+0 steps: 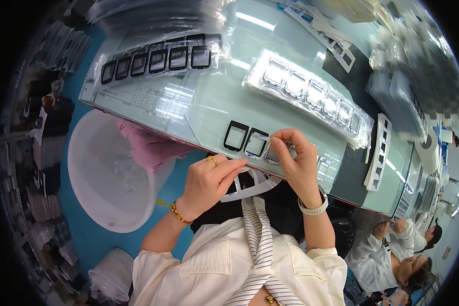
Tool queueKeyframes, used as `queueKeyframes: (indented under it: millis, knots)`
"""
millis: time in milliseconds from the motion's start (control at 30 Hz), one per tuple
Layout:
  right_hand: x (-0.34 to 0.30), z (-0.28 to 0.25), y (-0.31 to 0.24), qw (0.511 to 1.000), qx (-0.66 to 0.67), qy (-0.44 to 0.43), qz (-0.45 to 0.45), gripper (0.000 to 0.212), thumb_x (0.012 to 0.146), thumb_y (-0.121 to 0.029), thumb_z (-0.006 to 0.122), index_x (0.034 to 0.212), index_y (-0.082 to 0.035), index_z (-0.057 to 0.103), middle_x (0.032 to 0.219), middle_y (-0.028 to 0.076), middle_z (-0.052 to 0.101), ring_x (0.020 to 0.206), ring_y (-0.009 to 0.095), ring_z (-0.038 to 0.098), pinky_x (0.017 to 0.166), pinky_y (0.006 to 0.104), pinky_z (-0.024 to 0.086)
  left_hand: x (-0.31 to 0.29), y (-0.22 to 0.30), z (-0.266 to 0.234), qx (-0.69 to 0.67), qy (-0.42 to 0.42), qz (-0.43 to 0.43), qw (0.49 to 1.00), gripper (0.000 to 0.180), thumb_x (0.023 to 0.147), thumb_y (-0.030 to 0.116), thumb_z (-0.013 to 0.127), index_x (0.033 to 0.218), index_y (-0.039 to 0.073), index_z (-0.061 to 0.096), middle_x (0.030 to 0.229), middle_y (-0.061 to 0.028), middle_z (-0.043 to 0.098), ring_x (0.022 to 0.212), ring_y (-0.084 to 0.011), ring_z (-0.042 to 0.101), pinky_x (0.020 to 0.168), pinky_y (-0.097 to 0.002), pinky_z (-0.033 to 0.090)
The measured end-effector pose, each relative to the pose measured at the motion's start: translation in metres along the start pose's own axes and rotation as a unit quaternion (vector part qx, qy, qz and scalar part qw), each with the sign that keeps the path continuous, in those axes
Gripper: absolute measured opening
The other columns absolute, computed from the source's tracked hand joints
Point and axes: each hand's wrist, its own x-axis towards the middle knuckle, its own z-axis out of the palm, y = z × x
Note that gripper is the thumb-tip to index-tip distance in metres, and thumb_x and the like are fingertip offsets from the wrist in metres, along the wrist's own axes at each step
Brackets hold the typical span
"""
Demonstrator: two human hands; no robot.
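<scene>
A black rectangular frame [238, 124] lies on the glass-topped table near its front edge. To its right sits a second black frame [248, 143] with a thin white-edged frame piece [250, 153] over it, slightly askew. My right hand [297, 159] pinches the upper right corner of that white-edged piece between thumb and forefinger. My left hand [209, 181] has its fingers pressed together at the table edge, by the piece's lower left corner; what they hold, if anything, is hidden. More frames [272, 156] lie partly behind my right hand. A white cut-out sheet [260, 188] rests below the table edge.
A bagged row of black frames [158, 61] lies at the back left, a bagged row of white-edged frames [313, 94] at the back right. A white strip with cut-outs [378, 153] stands farther right. A white tub [109, 173] with pink cloth [145, 145] is left. Another person [387, 255] sits right.
</scene>
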Motion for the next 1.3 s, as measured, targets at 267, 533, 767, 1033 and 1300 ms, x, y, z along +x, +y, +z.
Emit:
queueKeyframes:
  millis: [267,533,767,1033,1300]
  knots:
    - [0.000,0.002,0.003,1.000,-0.001,-0.004,0.002,0.010,0.100,-0.005,0.070,0.103,0.004,0.069,0.090,0.005,0.074,0.085,0.012,0.067,0.081,0.0267,0.053,0.000,-0.003,0.001,0.013,0.001,0.003,1.000,0.022,0.089,0.009,0.079,0.111,0.011,0.081,0.072,-0.0057,0.061,0.058,-0.0221,0.059,0.054,-0.0353,0.045]
    - [0.000,0.003,0.003,1.000,-0.007,0.001,-0.012,0.009,0.100,-0.004,0.070,0.102,0.004,0.069,0.089,0.005,0.073,0.084,0.011,0.066,0.080,0.0267,0.053,-0.001,-0.002,0.002,0.027,-0.001,0.009,1.000,0.025,0.088,0.009,0.081,0.113,0.012,0.082,0.072,-0.0049,0.061,0.059,-0.0212,0.059,0.054,-0.0349,0.046]
    - [0.000,0.003,0.000,1.000,-0.015,0.007,-0.021,0.008,0.099,-0.004,0.070,0.103,0.004,0.069,0.090,0.005,0.073,0.084,0.011,0.065,0.079,0.0266,0.052,0.001,0.001,0.004,0.072,-0.005,0.031,0.997,0.029,0.086,0.009,0.081,0.115,0.014,0.082,0.073,-0.0032,0.060,0.059,-0.0202,0.059,0.054,-0.0348,0.047]
    - [0.000,0.003,0.002,1.000,-0.015,0.005,-0.025,0.007,0.098,-0.003,0.071,0.101,0.003,0.069,0.090,0.005,0.073,0.083,0.011,0.065,0.079,0.0269,0.052,0.003,0.004,0.008,0.084,-0.010,0.046,0.995,0.030,0.086,0.011,0.080,0.116,0.016,0.081,0.072,-0.0019,0.057,0.058,-0.0207,0.058,0.053,-0.0349,0.047]
    - [0.002,0.002,-0.004,0.998,-0.040,0.009,-0.054,0.005,0.095,0.000,0.072,0.099,0.002,0.070,0.094,0.010,0.071,0.086,0.020,0.065,0.079,0.0314,0.052,0.006,0.009,0.012,0.083,-0.021,0.032,0.996,0.027,0.089,0.012,0.078,0.115,0.016,0.081,0.071,-0.0027,0.056,0.058,-0.0222,0.059,0.054,-0.0354,0.048]
